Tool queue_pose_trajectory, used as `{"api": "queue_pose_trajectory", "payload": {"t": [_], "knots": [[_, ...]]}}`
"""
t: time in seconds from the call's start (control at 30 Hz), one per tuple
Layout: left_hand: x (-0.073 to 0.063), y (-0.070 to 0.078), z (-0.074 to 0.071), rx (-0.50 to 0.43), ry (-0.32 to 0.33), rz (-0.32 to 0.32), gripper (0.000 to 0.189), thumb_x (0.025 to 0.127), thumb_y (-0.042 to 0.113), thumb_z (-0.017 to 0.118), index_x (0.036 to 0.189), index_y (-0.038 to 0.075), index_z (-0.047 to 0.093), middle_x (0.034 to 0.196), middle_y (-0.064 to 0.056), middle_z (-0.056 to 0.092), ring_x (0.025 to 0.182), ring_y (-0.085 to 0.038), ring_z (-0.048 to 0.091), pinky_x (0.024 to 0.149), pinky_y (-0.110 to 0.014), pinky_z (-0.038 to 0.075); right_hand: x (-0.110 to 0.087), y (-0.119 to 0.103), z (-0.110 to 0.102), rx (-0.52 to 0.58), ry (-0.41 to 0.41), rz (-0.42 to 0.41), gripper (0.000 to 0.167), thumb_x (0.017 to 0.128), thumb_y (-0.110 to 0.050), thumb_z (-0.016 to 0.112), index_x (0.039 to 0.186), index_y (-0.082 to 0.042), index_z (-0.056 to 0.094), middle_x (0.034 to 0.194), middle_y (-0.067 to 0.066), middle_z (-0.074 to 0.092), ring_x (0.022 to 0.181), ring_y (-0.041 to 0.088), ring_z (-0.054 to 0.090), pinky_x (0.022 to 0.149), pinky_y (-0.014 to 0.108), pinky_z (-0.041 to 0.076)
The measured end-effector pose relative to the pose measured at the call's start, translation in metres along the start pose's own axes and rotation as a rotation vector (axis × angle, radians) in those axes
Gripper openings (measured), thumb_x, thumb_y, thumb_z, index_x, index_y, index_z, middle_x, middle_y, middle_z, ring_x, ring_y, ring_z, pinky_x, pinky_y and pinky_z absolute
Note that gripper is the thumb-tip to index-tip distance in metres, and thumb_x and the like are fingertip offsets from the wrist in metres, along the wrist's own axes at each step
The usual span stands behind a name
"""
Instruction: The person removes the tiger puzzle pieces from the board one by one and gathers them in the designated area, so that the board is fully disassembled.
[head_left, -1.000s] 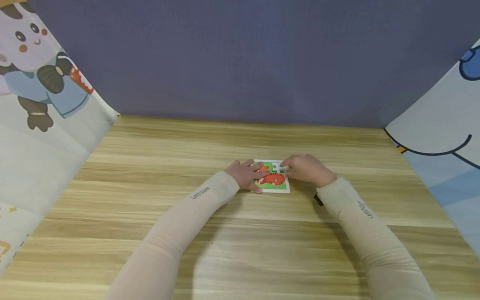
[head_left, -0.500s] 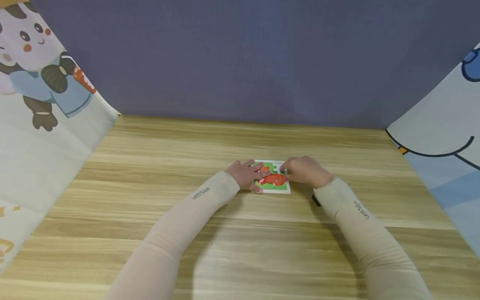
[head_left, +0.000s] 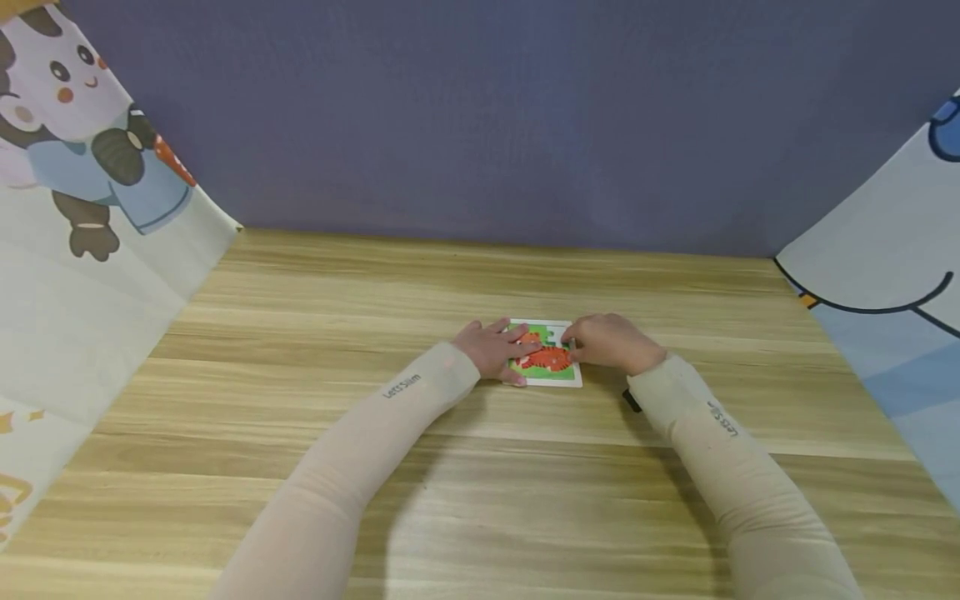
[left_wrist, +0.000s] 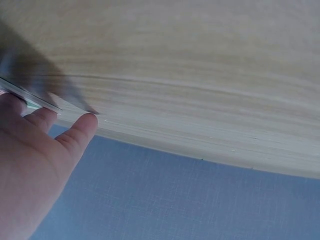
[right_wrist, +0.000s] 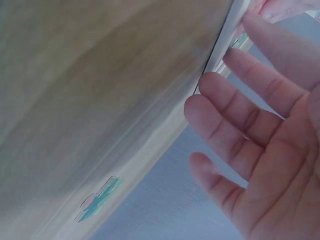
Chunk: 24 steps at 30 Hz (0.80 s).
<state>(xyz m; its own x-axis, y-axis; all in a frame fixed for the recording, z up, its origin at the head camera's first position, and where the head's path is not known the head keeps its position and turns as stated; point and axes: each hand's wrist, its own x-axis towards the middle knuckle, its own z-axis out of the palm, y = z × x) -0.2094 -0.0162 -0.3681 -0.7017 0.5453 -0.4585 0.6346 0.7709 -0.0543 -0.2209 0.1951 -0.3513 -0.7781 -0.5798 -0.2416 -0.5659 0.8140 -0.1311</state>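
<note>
A small white-framed jigsaw puzzle (head_left: 555,377) with an orange tiger on green lies flat on the wooden table. White backing (head_left: 556,332) shows at its upper right, where there is no picture. My left hand (head_left: 491,347) rests on the puzzle's left side, fingers spread. My right hand (head_left: 611,342) touches the upper right edge with its thumb and index fingertips. In the right wrist view its fingers (right_wrist: 225,127) are loosely bent, thumb and index apart, and no piece shows between them. A loose puzzle piece (right_wrist: 100,200) lies on the table beyond that hand.
The wooden table (head_left: 480,483) stretches around the puzzle and ends at a dark blue-grey wall panel (head_left: 480,125). Cartoon-printed sheets hang at the left (head_left: 97,333) and right (head_left: 900,350). A small black object (head_left: 632,401) shows beneath the right sleeve.
The right hand has shifted slightly, its fingertips lower along the puzzle's right edge. The left hand stays in place. The head view has turned a little.
</note>
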Motion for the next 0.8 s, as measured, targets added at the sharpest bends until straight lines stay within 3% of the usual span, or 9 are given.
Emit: {"api": "queue_pose_trajectory", "payload": {"t": [0.37, 0.6, 0.8], "knots": [[-0.0022, -0.0001, -0.0013, 0.001, 0.01, 0.004, 0.073, 0.09, 0.066, 0.037, 0.152, 0.043, 0.008, 0.16, 0.011, -0.001, 0.146, -0.018, 0.002, 0.114, -0.048, 0.018, 0.004, -0.0018, -0.0029, 0.057, -0.027, 0.015, 0.023, 0.086, -0.008, 0.066, 0.108, 0.0, 0.07, 0.098, 0.01, 0.069, 0.082, 0.02, 0.061, 0.084, 0.044, 0.05], [-0.0019, 0.0009, -0.0017, 0.006, 0.01, 0.001, 0.073, 0.09, 0.067, 0.037, 0.152, 0.043, 0.008, 0.16, 0.011, -0.001, 0.146, -0.018, 0.002, 0.114, -0.048, 0.018, 0.0032, -0.001, -0.0049, 0.089, -0.023, 0.047, 0.017, 0.085, -0.009, 0.069, 0.099, -0.002, 0.063, 0.076, 0.002, 0.06, 0.066, 0.016, 0.051, 0.067, 0.037, 0.047], [-0.0021, 0.0007, -0.0019, 0.004, 0.014, 0.004, 0.072, 0.09, 0.066, 0.037, 0.152, 0.043, 0.009, 0.16, 0.011, -0.001, 0.146, -0.018, 0.002, 0.114, -0.048, 0.018, -0.0004, -0.0005, -0.0047, 0.121, 0.009, 0.037, 0.009, 0.089, -0.011, 0.065, 0.094, -0.005, 0.06, 0.072, 0.001, 0.055, 0.062, 0.015, 0.046, 0.061, 0.033, 0.041]]}}
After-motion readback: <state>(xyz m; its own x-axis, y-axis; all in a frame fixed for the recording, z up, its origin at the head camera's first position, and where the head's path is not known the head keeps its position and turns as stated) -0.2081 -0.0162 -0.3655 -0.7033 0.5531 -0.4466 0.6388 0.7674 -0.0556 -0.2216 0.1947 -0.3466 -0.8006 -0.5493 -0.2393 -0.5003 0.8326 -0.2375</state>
